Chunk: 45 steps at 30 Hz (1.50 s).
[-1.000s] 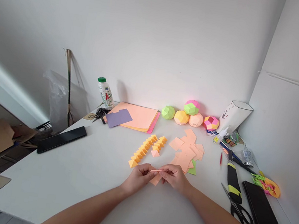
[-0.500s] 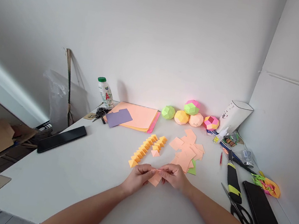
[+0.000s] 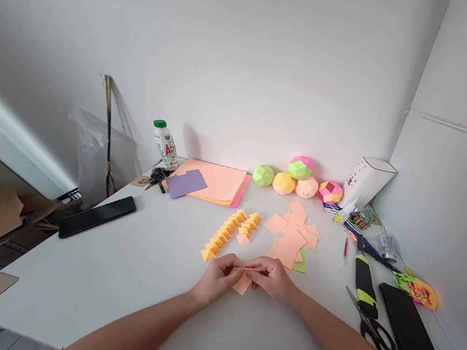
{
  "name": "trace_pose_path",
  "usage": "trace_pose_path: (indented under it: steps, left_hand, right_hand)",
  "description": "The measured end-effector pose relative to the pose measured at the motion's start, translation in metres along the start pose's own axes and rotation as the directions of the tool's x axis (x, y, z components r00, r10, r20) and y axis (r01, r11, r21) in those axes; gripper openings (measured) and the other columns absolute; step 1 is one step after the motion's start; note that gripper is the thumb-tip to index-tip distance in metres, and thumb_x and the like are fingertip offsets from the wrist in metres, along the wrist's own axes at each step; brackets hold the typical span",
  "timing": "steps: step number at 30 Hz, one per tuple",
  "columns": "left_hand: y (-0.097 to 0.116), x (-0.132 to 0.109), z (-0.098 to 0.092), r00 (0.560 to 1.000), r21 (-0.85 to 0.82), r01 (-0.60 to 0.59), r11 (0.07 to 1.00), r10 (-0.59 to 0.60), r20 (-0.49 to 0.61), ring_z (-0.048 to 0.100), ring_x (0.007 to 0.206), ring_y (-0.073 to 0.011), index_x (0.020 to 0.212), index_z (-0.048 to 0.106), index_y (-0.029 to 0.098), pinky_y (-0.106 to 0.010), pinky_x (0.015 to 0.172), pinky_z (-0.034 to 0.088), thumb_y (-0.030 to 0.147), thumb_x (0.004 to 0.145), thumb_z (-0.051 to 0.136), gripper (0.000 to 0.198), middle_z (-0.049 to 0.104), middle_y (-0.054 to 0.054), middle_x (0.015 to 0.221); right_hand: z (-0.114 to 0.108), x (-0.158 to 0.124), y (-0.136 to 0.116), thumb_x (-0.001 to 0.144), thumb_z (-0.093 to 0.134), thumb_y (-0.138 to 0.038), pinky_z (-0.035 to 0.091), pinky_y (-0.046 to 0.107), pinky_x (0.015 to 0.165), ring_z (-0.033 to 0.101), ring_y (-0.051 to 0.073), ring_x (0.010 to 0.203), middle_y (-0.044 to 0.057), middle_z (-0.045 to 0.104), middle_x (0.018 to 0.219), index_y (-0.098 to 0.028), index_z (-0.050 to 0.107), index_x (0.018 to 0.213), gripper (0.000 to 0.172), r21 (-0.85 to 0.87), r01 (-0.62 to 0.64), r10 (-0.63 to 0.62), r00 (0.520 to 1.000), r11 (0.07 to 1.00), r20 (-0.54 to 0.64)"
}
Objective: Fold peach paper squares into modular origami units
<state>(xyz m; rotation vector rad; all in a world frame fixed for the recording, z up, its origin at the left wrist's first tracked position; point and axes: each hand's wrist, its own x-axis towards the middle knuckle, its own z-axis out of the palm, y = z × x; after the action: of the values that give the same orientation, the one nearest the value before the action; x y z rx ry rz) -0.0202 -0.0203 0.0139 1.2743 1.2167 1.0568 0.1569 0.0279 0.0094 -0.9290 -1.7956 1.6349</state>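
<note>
Peach paper piece (image 3: pixel 242 284) sits between the two sets of fingers, held just above or against the bench (image 3: pixel 133 288); which of the two cannot be told. A thin edge runs sideways from the left hand (image 3: pixel 214 280) to the right hand (image 3: pixel 276 278), while a flat flap hangs from it toward the person. The fingers cover much of the paper, so its full long axis is hidden. Neither hand is clearly nearer, since both touch it. On each side thumb and forefinger are pinched close together on the paper, with hardly any gap.

Just ahead of the left fingers ends a long row of folded orange pieces (image 3: pixel 223 235), slanting away from them; a shorter orange row (image 3: pixel 249 224) lies beside it, farther out. At that row's near end, straight ahead of the fingers, is a small peach pyramid (image 3: pixel 242 239). Ahead and to the right, close to the right fingers, spreads a loose pile of peach cutouts (image 3: pixel 292 239), with green paper (image 3: pixel 302 262) showing at its edge. Well to the right of the fingers, beyond the right forearm, lie scissors (image 3: pixel 364 317) and a yellow-and-black handled tool (image 3: pixel 365 282).
</note>
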Motion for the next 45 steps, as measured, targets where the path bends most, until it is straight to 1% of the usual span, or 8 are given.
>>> trace_pose_path:
  steps: [8,12,16,28,32,36,41,45]
  left_hand:
    - [0.009,-0.002,-0.002,0.985,-0.021,0.063,0.998,-0.066,-0.161,0.043,0.054,-0.0106,0.058,0.047,0.018,-0.022,0.051,0.035,0.029,0.070,0.055,0.018,0.045,0.004,0.056]
    - [0.010,-0.003,-0.002,0.994,-0.066,0.062,0.996,-0.068,-0.087,0.052,0.062,-0.0133,0.068,0.052,0.018,-0.024,0.056,0.040,0.030,0.073,0.055,0.013,0.054,0.001,0.065]
    - [0.003,-0.002,0.000,1.000,-0.028,0.013,1.000,-0.013,0.006,0.055,0.064,-0.0143,0.071,0.056,0.016,-0.025,0.058,0.043,0.034,0.076,0.057,0.019,0.058,-0.001,0.069]
    - [-0.001,-0.002,0.006,0.998,0.117,-0.061,0.991,0.063,-0.014,0.046,0.060,-0.0109,0.066,0.053,0.016,-0.022,0.056,0.037,0.023,0.074,0.053,0.011,0.052,0.001,0.066]
    - [-0.001,-0.002,0.003,0.999,0.063,-0.029,0.998,0.031,-0.034,0.040,0.056,-0.0094,0.064,0.048,0.017,-0.021,0.053,0.033,0.021,0.072,0.052,0.011,0.045,0.004,0.062]
    - [0.003,-0.001,-0.001,0.996,-0.008,0.032,0.999,-0.033,-0.078,0.036,0.054,-0.0089,0.063,0.047,0.017,-0.021,0.051,0.029,0.024,0.072,0.052,0.012,0.041,0.005,0.060]
    - [0.006,0.000,-0.002,0.994,-0.035,0.060,0.998,-0.063,-0.093,0.037,0.055,-0.0092,0.063,0.047,0.017,-0.021,0.052,0.029,0.027,0.071,0.054,0.014,0.041,0.005,0.059]
    - [0.002,0.001,-0.001,0.996,-0.041,0.059,0.997,-0.062,-0.063,0.039,0.055,-0.0095,0.066,0.048,0.017,-0.021,0.052,0.031,0.028,0.073,0.055,0.015,0.043,0.004,0.060]
  right_hand:
    - [-0.003,0.004,0.002,0.076,0.065,-0.044,0.046,0.027,0.054,0.058,0.014,0.053,0.000,0.061,0.058,-0.015,0.066,0.083,0.030,0.029,-0.013,0.014,0.999,0.999,-0.031]
    - [-0.003,0.003,0.001,0.076,0.066,-0.042,0.046,0.026,0.054,0.058,0.013,0.053,0.000,0.062,0.062,-0.015,0.065,0.082,0.027,0.045,-0.006,0.007,1.000,0.999,-0.019]
    - [0.000,0.001,0.002,0.078,0.063,-0.038,0.048,0.027,0.056,0.059,0.013,0.057,0.001,0.062,0.067,-0.016,0.065,0.082,0.023,0.027,0.006,-0.006,1.000,1.000,0.001]
    - [0.005,0.000,-0.002,0.072,0.056,-0.018,0.041,0.023,0.052,0.051,0.012,0.056,-0.001,0.057,0.061,-0.017,0.060,0.068,0.006,-0.197,0.127,-0.148,0.984,0.972,-0.094]
    - [0.002,0.000,-0.004,0.071,0.056,-0.018,0.040,0.023,0.049,0.052,0.011,0.051,-0.003,0.054,0.056,-0.017,0.055,0.065,0.006,-0.088,0.058,-0.068,0.991,0.994,-0.119]
    - [-0.004,0.003,-0.003,0.073,0.055,-0.021,0.040,0.023,0.046,0.053,0.011,0.047,-0.001,0.060,0.059,-0.018,0.050,0.067,0.008,0.087,-0.026,0.038,0.990,0.996,-0.136]
    - [-0.007,0.004,-0.004,0.081,0.055,-0.030,0.041,0.023,0.048,0.054,0.011,0.050,-0.001,0.061,0.062,-0.019,0.051,0.077,0.012,0.152,0.011,0.001,0.997,0.988,-0.081]
    - [-0.005,0.003,-0.004,0.083,0.056,-0.036,0.044,0.024,0.052,0.055,0.012,0.054,-0.002,0.058,0.062,-0.018,0.056,0.082,0.018,0.097,0.025,-0.023,0.999,0.995,-0.023]
